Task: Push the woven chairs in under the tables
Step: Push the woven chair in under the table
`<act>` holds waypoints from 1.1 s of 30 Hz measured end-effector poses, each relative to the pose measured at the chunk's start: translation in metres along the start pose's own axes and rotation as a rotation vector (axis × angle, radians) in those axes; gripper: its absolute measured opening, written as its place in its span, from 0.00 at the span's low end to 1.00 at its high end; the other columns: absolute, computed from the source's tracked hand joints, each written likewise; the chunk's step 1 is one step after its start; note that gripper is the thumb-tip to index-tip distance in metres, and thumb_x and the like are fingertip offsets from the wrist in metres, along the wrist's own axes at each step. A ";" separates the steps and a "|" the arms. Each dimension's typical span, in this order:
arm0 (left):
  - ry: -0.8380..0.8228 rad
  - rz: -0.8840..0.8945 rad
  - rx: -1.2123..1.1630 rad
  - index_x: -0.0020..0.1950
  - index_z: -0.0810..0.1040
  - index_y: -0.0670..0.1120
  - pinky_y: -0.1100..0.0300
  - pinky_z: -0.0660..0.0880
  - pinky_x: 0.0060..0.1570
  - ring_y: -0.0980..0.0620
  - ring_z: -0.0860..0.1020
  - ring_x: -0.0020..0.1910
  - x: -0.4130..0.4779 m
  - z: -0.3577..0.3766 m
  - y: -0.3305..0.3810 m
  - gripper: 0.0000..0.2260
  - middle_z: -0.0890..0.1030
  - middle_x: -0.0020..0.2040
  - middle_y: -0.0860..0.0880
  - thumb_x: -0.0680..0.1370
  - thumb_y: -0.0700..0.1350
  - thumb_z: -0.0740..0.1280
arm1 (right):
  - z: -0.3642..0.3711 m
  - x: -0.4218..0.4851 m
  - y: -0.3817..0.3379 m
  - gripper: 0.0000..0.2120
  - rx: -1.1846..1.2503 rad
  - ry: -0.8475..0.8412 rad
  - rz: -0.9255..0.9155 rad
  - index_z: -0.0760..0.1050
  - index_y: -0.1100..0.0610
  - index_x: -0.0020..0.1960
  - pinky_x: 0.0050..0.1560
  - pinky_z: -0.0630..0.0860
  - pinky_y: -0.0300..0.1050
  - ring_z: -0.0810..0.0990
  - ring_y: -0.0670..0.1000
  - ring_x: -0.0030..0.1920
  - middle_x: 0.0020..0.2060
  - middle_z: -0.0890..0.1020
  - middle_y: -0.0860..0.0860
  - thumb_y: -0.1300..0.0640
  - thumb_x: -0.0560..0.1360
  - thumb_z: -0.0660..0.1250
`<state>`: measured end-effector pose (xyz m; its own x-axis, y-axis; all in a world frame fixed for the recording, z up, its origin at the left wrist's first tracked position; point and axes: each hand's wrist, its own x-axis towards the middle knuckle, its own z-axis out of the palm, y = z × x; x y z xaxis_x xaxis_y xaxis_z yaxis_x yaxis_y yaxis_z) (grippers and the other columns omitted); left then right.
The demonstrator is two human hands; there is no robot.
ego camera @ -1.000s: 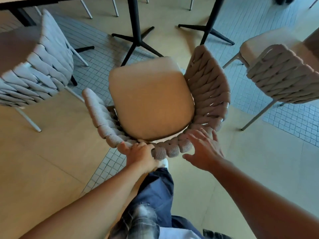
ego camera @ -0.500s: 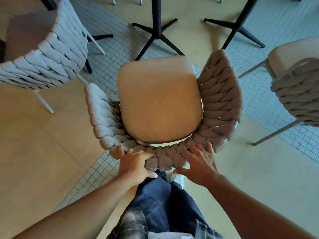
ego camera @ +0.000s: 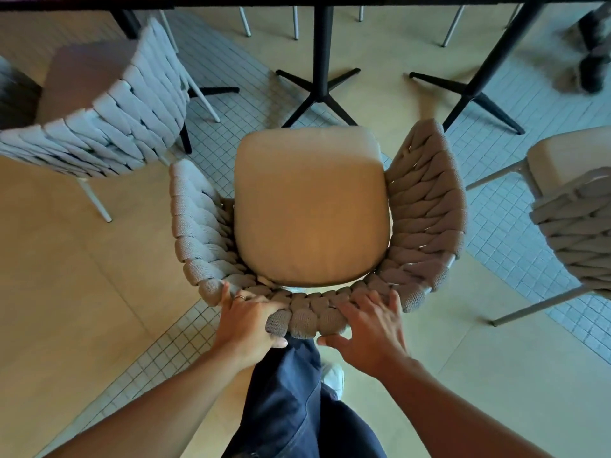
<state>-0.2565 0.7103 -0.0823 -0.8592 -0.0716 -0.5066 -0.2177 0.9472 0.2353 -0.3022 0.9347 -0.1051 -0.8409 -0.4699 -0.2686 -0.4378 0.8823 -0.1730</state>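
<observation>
Gripping the back rim of the woven chair (ego camera: 310, 206), lower centre, with left hand (ego camera: 246, 322) and right hand (ego camera: 370, 328); facing the tabletop (ego camera: 330, 0) edge at top.

Left hand (ego camera: 246, 320), right hand (ego camera: 370, 328): fingers (ego camera: 394, 300) curled

Bare floor (ego camera: 390, 104) lies ahead of my chair (ego camera: 426, 206); a black table base (ego camera: 317, 90) stands in the way, with neighbouring chairs close on both sides.
</observation>
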 end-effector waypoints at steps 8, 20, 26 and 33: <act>0.065 0.043 -0.011 0.64 0.76 0.62 0.43 0.36 0.73 0.51 0.67 0.65 0.078 -0.036 0.000 0.27 0.79 0.57 0.59 0.65 0.63 0.74 | -0.024 0.076 0.024 0.35 0.013 0.036 0.014 0.78 0.41 0.58 0.64 0.58 0.55 0.77 0.49 0.57 0.51 0.82 0.42 0.21 0.62 0.58; 0.096 0.163 0.045 0.61 0.77 0.62 0.42 0.40 0.72 0.50 0.69 0.63 0.202 -0.109 -0.012 0.27 0.80 0.55 0.58 0.63 0.63 0.75 | -0.063 0.190 0.040 0.36 0.026 0.044 0.104 0.78 0.41 0.60 0.65 0.59 0.55 0.76 0.48 0.59 0.54 0.81 0.41 0.19 0.63 0.55; 0.077 0.200 0.055 0.62 0.78 0.61 0.44 0.36 0.72 0.50 0.67 0.65 0.250 -0.139 -0.012 0.28 0.79 0.56 0.58 0.63 0.62 0.76 | -0.072 0.229 0.048 0.37 0.047 0.051 0.163 0.77 0.40 0.61 0.63 0.62 0.55 0.75 0.49 0.57 0.53 0.82 0.41 0.19 0.63 0.54; 0.075 0.197 0.033 0.64 0.77 0.60 0.46 0.33 0.71 0.50 0.65 0.67 0.291 -0.156 0.024 0.29 0.78 0.59 0.58 0.64 0.62 0.75 | -0.091 0.265 0.094 0.40 0.020 0.000 0.172 0.75 0.37 0.63 0.60 0.59 0.54 0.74 0.49 0.59 0.55 0.81 0.40 0.17 0.61 0.51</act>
<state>-0.5835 0.6632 -0.0945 -0.9158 0.0945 -0.3903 -0.0276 0.9548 0.2959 -0.5952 0.8953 -0.1066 -0.9028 -0.3124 -0.2956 -0.2815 0.9488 -0.1432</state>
